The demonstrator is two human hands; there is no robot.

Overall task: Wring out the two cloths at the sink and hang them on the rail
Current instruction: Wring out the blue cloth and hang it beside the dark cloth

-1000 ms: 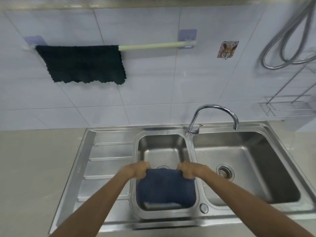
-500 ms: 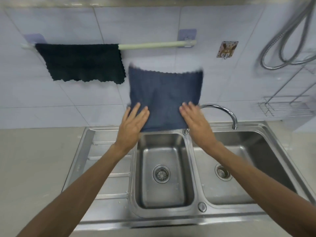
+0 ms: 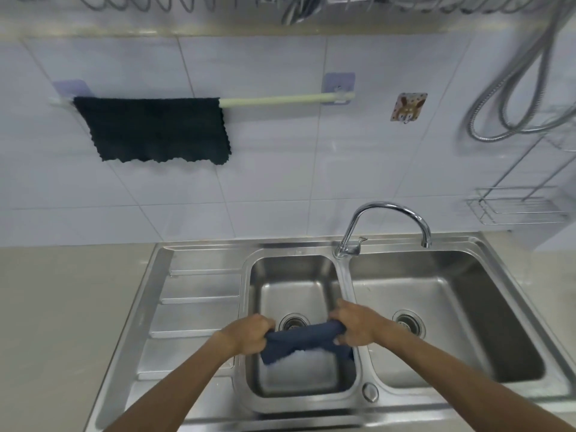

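Observation:
A dark blue cloth [image 3: 304, 338] is bunched into a thick roll above the small left basin of the steel sink [image 3: 293, 397]. My left hand [image 3: 247, 335] grips its left end and my right hand [image 3: 358, 327] grips its right end, both fists closed. A loose corner hangs down toward the basin. A black cloth [image 3: 156, 129] hangs spread over the left half of the pale rail [image 3: 280, 99] on the tiled wall. The rail's right half is bare.
A curved chrome tap [image 3: 389, 213] rises between the two basins, its spout over the large right basin [image 3: 445, 307]. A ribbed draining board [image 3: 193, 307] lies left of the sink. A wire rack [image 3: 514, 207] and a metal hose [image 3: 514, 98] hang at the right.
Half a second ago the blue cloth was spread flat and held up against the wall under the rail. Now it is down over the left basin, bunched between both fists.

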